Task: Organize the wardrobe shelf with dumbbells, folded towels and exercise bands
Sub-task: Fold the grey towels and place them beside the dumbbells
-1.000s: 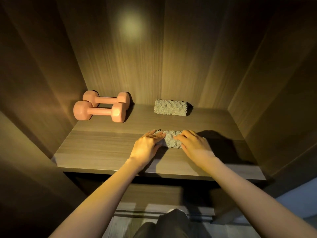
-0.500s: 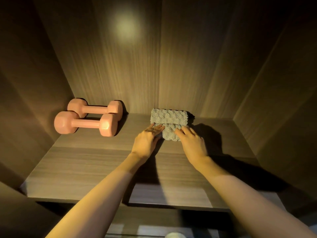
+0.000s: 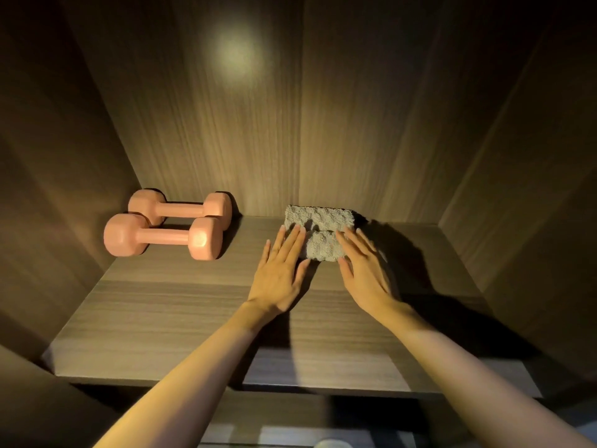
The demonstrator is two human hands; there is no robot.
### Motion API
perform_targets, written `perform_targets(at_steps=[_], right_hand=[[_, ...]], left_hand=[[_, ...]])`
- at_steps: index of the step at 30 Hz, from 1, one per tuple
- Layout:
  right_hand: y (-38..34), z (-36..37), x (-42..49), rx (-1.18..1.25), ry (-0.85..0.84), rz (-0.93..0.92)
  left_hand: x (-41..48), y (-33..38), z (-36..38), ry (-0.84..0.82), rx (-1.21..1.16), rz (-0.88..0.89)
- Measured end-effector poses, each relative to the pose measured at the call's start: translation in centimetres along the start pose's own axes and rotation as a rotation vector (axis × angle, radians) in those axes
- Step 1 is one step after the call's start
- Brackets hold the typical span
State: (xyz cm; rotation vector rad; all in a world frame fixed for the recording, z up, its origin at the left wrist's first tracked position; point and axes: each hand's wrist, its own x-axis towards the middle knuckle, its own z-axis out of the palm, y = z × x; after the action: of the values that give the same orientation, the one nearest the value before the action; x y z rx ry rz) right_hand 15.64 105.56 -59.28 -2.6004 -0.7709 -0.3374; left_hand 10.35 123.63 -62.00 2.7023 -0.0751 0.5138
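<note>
Two folded grey towels lie on the wooden shelf (image 3: 181, 318). The rear towel (image 3: 319, 218) sits against the back wall. The front towel (image 3: 324, 248) lies right before it, touching it. My left hand (image 3: 281, 273) lies flat with straight fingers over the front towel's left end. My right hand (image 3: 365, 273) lies flat with straight fingers over its right end. Two salmon-pink dumbbells rest side by side at the back left: the nearer dumbbell (image 3: 161, 236) and the farther dumbbell (image 3: 181, 206). No exercise bands are in view.
The wardrobe's left wall (image 3: 58, 195), back wall (image 3: 290, 124) and right wall (image 3: 533, 195) enclose the shelf. Its front edge runs across the lower part of the view, with a darker space below.
Both hands have slid the front towel from mid-shelf back until it meets the rear towel. The fingers have flattened out, and my head has come closer to the shelf.
</note>
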Motion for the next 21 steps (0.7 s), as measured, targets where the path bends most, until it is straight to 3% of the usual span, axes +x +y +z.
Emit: perform_targets(at_steps=[7, 13, 21], right_hand=[[-0.4, 1.0, -0.1, -0.102, -0.267, 0.038], [-0.3, 1.5, 0.4, -0.069, -0.39, 0.03], [-1.0, -1.4, 1.0, -0.067, -0.509, 0.056]], left_hand=[[0.2, 1.4, 0.5, -0.017, 0.165, 0.014], [0.6, 1.1, 0.3, -0.069, 0.246, -0.056], [1.2, 2.1, -2.5, -0.362, 0.146, -0.128]])
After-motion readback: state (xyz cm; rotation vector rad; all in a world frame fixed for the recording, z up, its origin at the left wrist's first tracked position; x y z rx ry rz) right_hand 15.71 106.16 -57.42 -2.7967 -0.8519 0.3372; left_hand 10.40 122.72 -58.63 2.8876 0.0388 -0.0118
